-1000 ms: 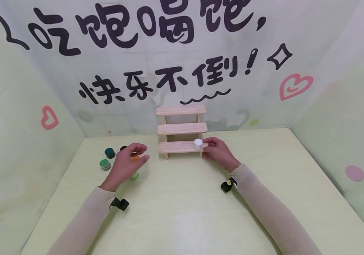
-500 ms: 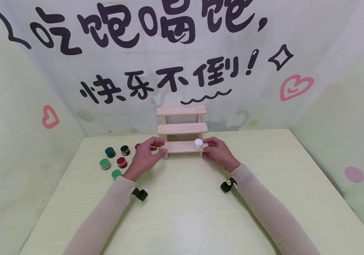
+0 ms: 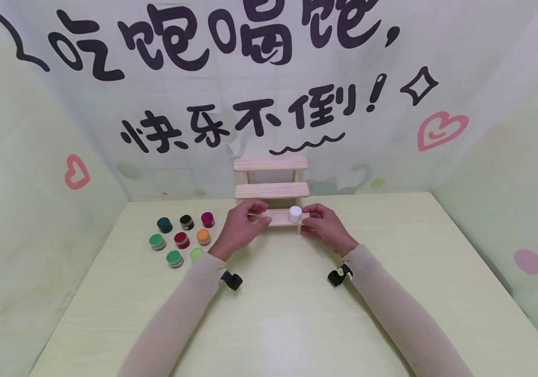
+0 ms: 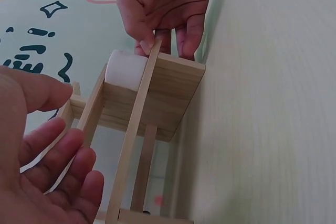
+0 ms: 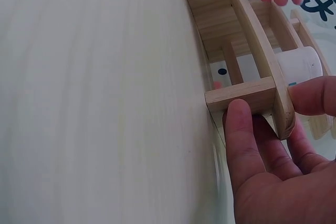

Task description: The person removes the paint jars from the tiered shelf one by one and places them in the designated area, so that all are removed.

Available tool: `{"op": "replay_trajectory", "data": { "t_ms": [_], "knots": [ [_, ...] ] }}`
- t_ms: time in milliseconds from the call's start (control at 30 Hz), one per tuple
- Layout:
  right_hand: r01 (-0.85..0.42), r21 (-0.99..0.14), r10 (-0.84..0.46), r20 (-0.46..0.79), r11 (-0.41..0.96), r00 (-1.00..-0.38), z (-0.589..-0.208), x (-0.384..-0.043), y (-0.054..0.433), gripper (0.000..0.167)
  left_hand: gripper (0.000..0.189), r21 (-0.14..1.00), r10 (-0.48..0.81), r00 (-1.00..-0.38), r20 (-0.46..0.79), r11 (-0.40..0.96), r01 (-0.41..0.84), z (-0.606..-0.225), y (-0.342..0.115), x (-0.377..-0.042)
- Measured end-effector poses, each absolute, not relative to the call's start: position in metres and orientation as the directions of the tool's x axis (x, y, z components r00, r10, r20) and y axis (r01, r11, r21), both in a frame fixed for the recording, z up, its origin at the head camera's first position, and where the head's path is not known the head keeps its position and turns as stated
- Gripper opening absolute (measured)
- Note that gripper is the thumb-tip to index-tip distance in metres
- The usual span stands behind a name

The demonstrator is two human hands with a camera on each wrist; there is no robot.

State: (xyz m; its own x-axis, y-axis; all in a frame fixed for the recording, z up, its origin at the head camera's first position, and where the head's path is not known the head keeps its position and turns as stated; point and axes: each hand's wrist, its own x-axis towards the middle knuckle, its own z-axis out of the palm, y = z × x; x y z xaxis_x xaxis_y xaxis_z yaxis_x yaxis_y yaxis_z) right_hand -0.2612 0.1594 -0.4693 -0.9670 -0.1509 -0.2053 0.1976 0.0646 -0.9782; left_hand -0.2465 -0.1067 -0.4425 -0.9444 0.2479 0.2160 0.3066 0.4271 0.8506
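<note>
A three-step wooden display rack stands against the back wall. On its lowest step, near the right end, sits a white round jar, seen sideways on in the left wrist view. My right hand grips that end of the step; in the right wrist view the thumb lies against the board and the fingers reach round the side support. My left hand hovers in front of the lowest step's left part, fingers loosely bent and holding nothing, a short way left of the jar.
Left of the rack, several small paint jars stand on the pale table, among them a teal jar, a black jar, a dark red jar and an orange jar. Printed cloth walls enclose the back and sides.
My left hand has moved right, from over the paint jars to the front of the lowest step, uncovering the jars. My right hand and the white jar have stayed in place.
</note>
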Motion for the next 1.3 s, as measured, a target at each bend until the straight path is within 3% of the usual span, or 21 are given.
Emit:
{"op": "replay_trajectory", "data": {
  "t_ms": [567,967,1300],
  "knots": [
    [0.187,-0.981,-0.163,-0.192,0.042,-0.968,-0.468,-0.261,0.159,0.037,0.042,0.816,0.311,-0.927,0.212,0.466,0.343,-0.451,-0.053,-0.261],
    [0.181,-0.981,-0.164,-0.191,0.072,-0.968,-0.47,-0.262,0.161,0.038,0.043,0.667,0.293,-0.931,0.216,0.652,0.36,-0.451,-0.038,-0.261],
    [0.185,-0.981,-0.173,-0.193,0.062,-0.966,-0.468,-0.261,0.161,0.039,0.038,0.705,0.284,-0.932,0.224,0.614,0.356,-0.452,-0.04,-0.258]
  ]
}}
